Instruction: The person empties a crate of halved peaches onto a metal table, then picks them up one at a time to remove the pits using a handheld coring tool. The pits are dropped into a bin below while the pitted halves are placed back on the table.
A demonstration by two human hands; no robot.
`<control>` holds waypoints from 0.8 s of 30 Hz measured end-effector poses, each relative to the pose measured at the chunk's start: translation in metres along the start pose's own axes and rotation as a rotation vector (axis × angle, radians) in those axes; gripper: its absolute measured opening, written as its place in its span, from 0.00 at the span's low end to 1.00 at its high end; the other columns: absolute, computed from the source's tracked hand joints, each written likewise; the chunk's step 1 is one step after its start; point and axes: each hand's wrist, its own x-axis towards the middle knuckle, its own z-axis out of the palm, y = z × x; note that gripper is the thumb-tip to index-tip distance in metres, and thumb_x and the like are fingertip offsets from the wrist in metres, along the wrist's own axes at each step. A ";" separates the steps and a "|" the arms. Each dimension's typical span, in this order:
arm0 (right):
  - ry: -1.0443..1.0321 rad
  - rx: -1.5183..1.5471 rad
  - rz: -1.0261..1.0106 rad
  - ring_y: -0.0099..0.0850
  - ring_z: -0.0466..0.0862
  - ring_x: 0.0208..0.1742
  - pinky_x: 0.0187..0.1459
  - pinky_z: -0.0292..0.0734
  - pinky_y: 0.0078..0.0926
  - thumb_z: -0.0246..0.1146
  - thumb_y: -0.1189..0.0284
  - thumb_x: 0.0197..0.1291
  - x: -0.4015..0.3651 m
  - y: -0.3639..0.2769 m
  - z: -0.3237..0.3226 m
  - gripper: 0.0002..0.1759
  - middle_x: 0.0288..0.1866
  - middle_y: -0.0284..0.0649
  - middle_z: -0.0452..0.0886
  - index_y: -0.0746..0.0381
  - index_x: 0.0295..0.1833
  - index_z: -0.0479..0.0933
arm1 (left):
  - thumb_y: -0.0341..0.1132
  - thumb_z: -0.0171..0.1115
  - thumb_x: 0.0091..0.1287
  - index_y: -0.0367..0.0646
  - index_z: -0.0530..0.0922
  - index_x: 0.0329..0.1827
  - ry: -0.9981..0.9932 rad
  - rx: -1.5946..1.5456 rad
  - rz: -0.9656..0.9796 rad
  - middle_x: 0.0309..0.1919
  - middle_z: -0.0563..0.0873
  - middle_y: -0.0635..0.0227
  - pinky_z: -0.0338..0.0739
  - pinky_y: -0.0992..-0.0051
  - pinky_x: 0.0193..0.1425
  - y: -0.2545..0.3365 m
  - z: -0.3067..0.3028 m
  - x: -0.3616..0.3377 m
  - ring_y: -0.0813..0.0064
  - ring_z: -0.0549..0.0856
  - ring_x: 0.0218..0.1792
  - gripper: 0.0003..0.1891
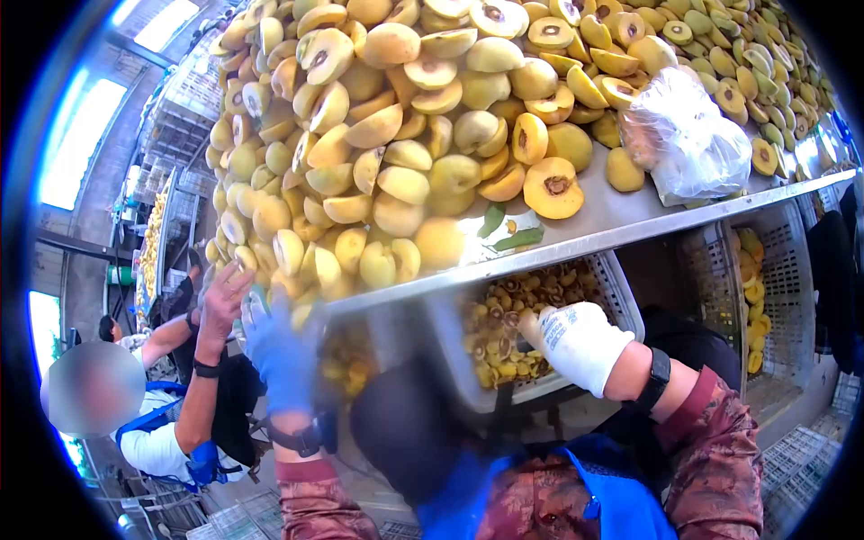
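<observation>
My left hand (pixel 281 355), in a blue glove, is at the table's near edge beside the heap of halved yellow peaches (pixel 396 126). Motion smears its fingers, which point up toward the fruit. My right hand (pixel 580 344), in a white glove, hangs over a white plastic crate (pixel 630 286) below the edge. Its fingers are curled closed, with a small dark piece showing at the fingertips; I cannot tell what it is. Many brown-and-yellow peach pits and scraps (pixel 504 310) lie in that crate. One cut half (pixel 553 188) faces up near the edge, beside green leaves (pixel 517 238).
A clear plastic bag (pixel 688 135) rests on the metal table (pixel 612 236) at the right. Below it, another crate (pixel 778 279) has yellow peach pieces inside. At the left, a co-worker's bare hand (pixel 220 306) reaches to the heap near my left hand. Stacked crates (pixel 184 108) stand behind.
</observation>
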 end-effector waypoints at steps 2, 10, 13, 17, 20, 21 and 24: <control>0.024 0.049 -0.036 0.43 0.87 0.35 0.31 0.80 0.40 0.56 0.74 0.63 0.000 -0.003 -0.002 0.11 0.33 0.43 0.82 0.62 0.51 0.74 | 0.48 0.69 0.63 0.46 0.72 0.72 0.117 0.009 0.137 0.69 0.72 0.48 0.65 0.50 0.72 0.009 -0.006 0.013 0.46 0.71 0.69 0.34; 0.131 0.178 -0.076 0.44 0.87 0.34 0.29 0.79 0.41 0.56 0.74 0.64 0.004 -0.008 -0.012 0.11 0.35 0.45 0.82 0.61 0.52 0.71 | 0.36 0.60 0.63 0.53 0.78 0.60 0.290 0.028 0.718 0.57 0.78 0.60 0.72 0.55 0.60 0.132 0.015 0.124 0.57 0.77 0.58 0.20; 0.149 0.267 -0.048 0.48 0.86 0.35 0.31 0.79 0.44 0.57 0.74 0.63 0.004 -0.010 -0.017 0.12 0.35 0.47 0.82 0.62 0.51 0.70 | 0.35 0.58 0.63 0.55 0.79 0.54 0.314 0.089 0.726 0.51 0.79 0.64 0.73 0.58 0.52 0.142 0.027 0.133 0.61 0.79 0.51 0.16; 0.167 0.445 -0.018 0.53 0.85 0.37 0.35 0.80 0.47 0.61 0.72 0.61 0.014 -0.010 -0.022 0.17 0.35 0.52 0.81 0.62 0.55 0.69 | 0.36 0.59 0.62 0.55 0.79 0.53 0.440 0.144 0.753 0.47 0.78 0.65 0.73 0.62 0.48 0.136 0.031 0.137 0.64 0.78 0.47 0.16; 0.279 0.677 0.093 0.54 0.84 0.39 0.39 0.80 0.44 0.64 0.69 0.61 0.019 -0.011 -0.032 0.21 0.36 0.56 0.81 0.64 0.57 0.69 | 0.33 0.59 0.62 0.52 0.79 0.57 0.402 0.032 0.703 0.49 0.79 0.63 0.74 0.61 0.51 0.134 0.029 0.134 0.63 0.79 0.49 0.18; 0.306 0.769 0.155 0.54 0.85 0.40 0.41 0.80 0.42 0.65 0.68 0.60 0.021 -0.011 -0.037 0.22 0.36 0.57 0.81 0.64 0.57 0.70 | 0.31 0.59 0.62 0.51 0.78 0.59 0.396 -0.079 0.691 0.50 0.79 0.62 0.75 0.60 0.53 0.133 0.028 0.133 0.61 0.79 0.50 0.20; 0.428 1.031 0.269 0.37 0.85 0.40 0.46 0.79 0.34 0.68 0.68 0.60 0.021 -0.006 -0.044 0.21 0.37 0.46 0.83 0.64 0.55 0.73 | 0.23 0.58 0.63 0.44 0.76 0.65 0.368 -0.333 0.641 0.54 0.80 0.58 0.78 0.65 0.55 0.123 0.023 0.133 0.64 0.82 0.51 0.25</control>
